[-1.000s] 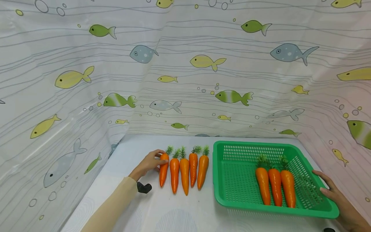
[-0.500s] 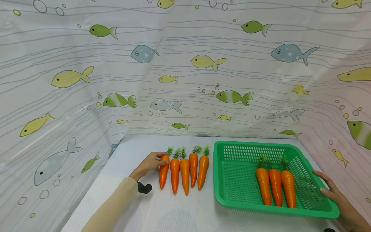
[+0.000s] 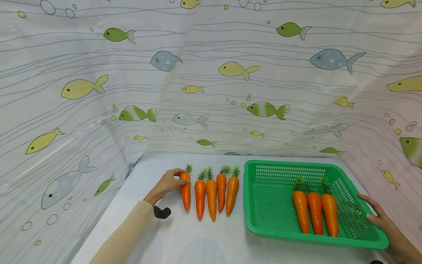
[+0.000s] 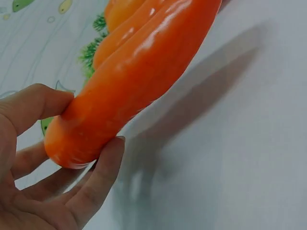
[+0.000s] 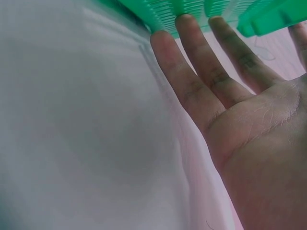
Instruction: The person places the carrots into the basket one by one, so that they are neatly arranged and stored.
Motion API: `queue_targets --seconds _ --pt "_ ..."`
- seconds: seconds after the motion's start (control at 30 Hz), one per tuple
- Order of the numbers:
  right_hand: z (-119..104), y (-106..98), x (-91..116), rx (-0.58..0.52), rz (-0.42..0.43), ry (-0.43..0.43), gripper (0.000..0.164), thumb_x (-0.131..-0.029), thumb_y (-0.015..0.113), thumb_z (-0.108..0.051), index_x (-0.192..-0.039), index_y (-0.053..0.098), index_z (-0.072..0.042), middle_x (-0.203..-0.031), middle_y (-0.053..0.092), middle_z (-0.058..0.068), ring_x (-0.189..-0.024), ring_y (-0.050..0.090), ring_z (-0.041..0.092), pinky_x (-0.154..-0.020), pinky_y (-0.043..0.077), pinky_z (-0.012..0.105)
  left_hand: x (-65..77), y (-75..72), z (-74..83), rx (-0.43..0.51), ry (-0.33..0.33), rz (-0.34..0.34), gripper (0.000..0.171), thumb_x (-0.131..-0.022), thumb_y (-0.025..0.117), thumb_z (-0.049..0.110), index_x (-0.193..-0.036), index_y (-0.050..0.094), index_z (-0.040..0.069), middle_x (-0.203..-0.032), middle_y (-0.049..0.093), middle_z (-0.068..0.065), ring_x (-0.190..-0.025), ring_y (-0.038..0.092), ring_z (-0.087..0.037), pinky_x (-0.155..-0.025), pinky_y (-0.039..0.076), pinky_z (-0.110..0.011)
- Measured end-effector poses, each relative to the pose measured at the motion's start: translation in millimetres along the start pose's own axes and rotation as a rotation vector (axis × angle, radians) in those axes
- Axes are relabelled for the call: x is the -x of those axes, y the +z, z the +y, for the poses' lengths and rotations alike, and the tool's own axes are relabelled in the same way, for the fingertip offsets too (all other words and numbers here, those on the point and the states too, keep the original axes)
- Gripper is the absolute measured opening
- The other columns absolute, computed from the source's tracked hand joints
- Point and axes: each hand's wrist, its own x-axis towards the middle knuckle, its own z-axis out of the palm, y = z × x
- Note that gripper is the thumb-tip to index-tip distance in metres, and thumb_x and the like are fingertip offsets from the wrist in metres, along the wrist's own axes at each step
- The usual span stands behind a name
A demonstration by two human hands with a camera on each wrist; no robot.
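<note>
At the left end of a row of carrots, my left hand [image 3: 169, 182] pinches a carrot [image 3: 186, 192] by its thick end, its green top showing just above the fingers. The left wrist view shows the thumb and fingers on either side of this carrot [image 4: 129, 72], whose shadow lies apart from it on the table. Several more carrots [image 3: 200, 200] lie side by side just to the right. My right hand [image 5: 240, 100] touches the right side of a green basket [image 3: 248, 198] with straight, spread fingertips. Inside the basket, towards its right, rest three carrots [image 3: 315, 212].
A white patterned table [image 3: 204, 245] bears the row and the basket. Sheets printed with fish [image 3: 232, 69] rise as walls at the back and on both sides. A black strap piece [image 3: 162, 212] sits at my left wrist.
The pinched carrot and my left hand have shifted slightly to the left and up, widening the gap to the neighbouring carrot. My right hand and the basket stay in place.
</note>
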Motion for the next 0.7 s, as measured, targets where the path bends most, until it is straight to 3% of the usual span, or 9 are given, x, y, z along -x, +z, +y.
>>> queue_targets --seconds 0.17,0.47,0.7 --pt "1 -1 0 -0.018 -0.019 0.009 0.056 -0.114 0.026 -0.023 -0.159 0.009 -0.051 -0.148 0.01 -0.019 -0.097 0.06 0.002 -0.076 0.062 0.034 2.0 -4.5 3.5 0.098 0.006 -0.007 0.05 -0.092 0.081 0.024 -0.137 0.063 0.01 -0.142 0.055 -0.017 -0.101 0.065 -0.027 -0.078 0.061 -0.038" --pt "3 -5 -1 0.07 -0.014 0.002 0.057 -0.114 0.025 -0.024 -0.159 0.004 -0.052 -0.147 0.009 -0.025 -0.098 0.057 -0.004 -0.075 0.062 0.033 1.7 -4.7 13.7 0.142 0.035 -0.029 0.058 -0.088 0.084 0.032 -0.139 0.062 0.013 -0.135 0.06 -0.012 -0.103 0.065 -0.027 -0.083 0.062 -0.045" --pt "4 -5 -3 0.047 -0.024 -0.01 0.057 -0.114 0.026 -0.023 -0.16 0.005 -0.05 -0.149 0.007 -0.024 -0.099 0.056 -0.006 -0.075 0.062 0.032 4.9 -4.8 20.9 0.211 0.057 -0.052 0.058 -0.088 0.085 0.03 -0.139 0.061 0.013 -0.135 0.06 -0.012 -0.1 0.068 -0.026 -0.086 0.06 -0.052"
